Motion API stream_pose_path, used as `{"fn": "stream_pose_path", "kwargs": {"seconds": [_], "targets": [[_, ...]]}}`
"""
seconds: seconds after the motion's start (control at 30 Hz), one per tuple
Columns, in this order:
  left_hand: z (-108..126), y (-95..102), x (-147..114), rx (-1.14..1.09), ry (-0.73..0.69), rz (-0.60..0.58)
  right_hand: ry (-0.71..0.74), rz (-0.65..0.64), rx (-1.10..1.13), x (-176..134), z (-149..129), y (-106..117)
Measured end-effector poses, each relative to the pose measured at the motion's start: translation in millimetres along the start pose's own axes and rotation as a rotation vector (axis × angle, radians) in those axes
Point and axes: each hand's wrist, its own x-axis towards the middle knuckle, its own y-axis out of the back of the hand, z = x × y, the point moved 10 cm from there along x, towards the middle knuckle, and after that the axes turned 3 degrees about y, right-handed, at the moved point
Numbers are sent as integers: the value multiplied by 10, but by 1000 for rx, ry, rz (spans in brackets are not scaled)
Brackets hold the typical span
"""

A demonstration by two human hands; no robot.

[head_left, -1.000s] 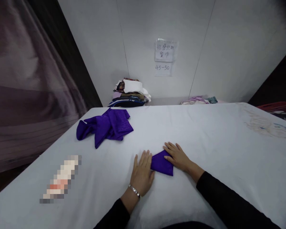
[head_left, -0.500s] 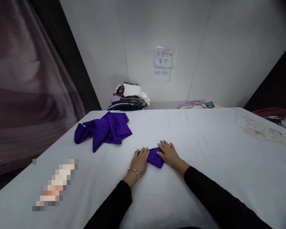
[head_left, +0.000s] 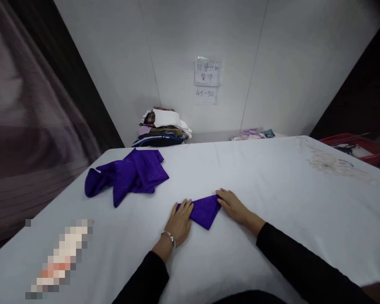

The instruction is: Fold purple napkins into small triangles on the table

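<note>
A purple cloth napkin [head_left: 205, 212], folded into a rough triangle with one point towards me, lies on the white-covered table [head_left: 259, 173]. My left hand [head_left: 180, 220], with a bracelet at its wrist, rests flat across the napkin's left end, fingers stretched out. At the right corner, my right hand [head_left: 233, 205] lies with extended fingertips touching the cloth's edge. The napkin's left corner is partly hidden under my left hand. A crumpled heap of purple cloth [head_left: 129, 175] sits farther back to the left.
A pixelated object [head_left: 61, 255] lies at the table's left front. Behind the table are a stack of folded fabrics [head_left: 166, 126] and a lower cloth pile [head_left: 251, 134]. A red basket [head_left: 372, 152] stands beyond the right edge. Paper signs [head_left: 207, 76] hang on the wall.
My right hand has slid outward to the napkin's right corner, uncovering more cloth. My left hand stays on the left end. The view has shifted slightly.
</note>
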Motion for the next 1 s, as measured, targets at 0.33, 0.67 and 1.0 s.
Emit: {"fn": "stream_pose_path", "kwargs": {"seconds": [0.33, 0.67, 1.0], "targets": [[-5, 54, 20, -91, -20, 11, -176, 17, 281, 218, 466, 261], [-33, 10, 51, -91, 21, 12, -186, 32, 213, 257, 312, 318], [-3, 39, 50, -77, -1, 43, -230, 33, 93, 122, 324, 234]]}}
